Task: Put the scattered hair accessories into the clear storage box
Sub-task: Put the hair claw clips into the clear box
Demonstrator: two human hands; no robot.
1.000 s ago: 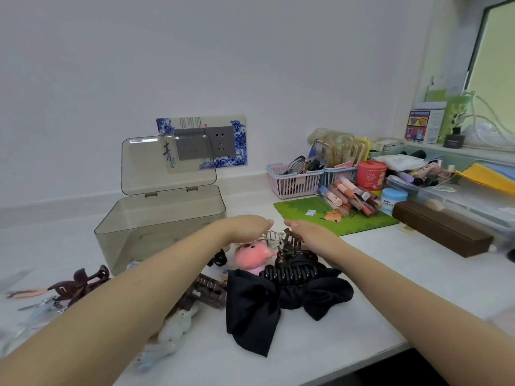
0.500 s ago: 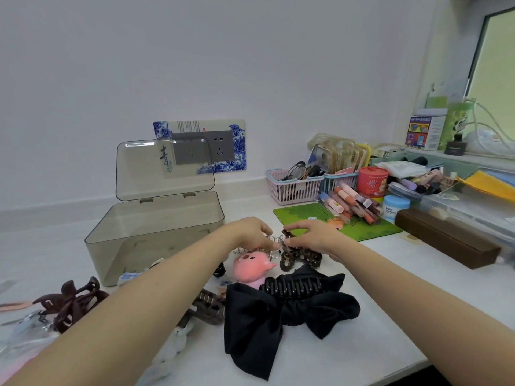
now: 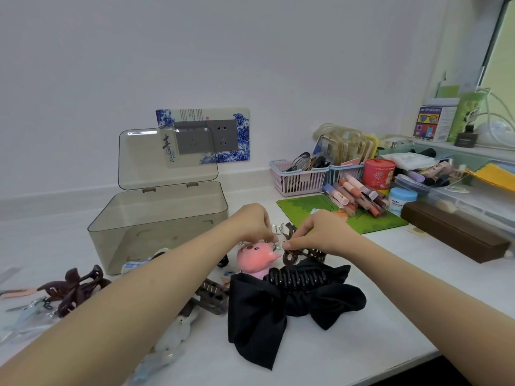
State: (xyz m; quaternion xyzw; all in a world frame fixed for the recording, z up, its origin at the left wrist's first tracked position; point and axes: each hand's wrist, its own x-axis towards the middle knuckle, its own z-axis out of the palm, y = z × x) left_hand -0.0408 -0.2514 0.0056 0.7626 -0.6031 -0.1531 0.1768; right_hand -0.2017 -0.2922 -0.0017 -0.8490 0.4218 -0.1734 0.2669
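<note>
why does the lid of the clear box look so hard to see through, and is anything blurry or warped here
Head view: the raised lid of the storage box is tinted and catches a pale glare along its top edge, so the wall socket behind it looks dimmed. The wide lens bends the window frame at right. Both forearms and the pale clips near the bottom edge are soft. Light is flat, shadows faint.

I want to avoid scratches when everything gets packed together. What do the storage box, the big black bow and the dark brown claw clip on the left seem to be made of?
Storage box: smoky clear hard plastic, glossy; the socket shows through its lid.
Black bow: soft matte fabric, draped in folds.
Brown claw clip: probably glossy rigid plastic, with highlights on its curved prongs.
</note>
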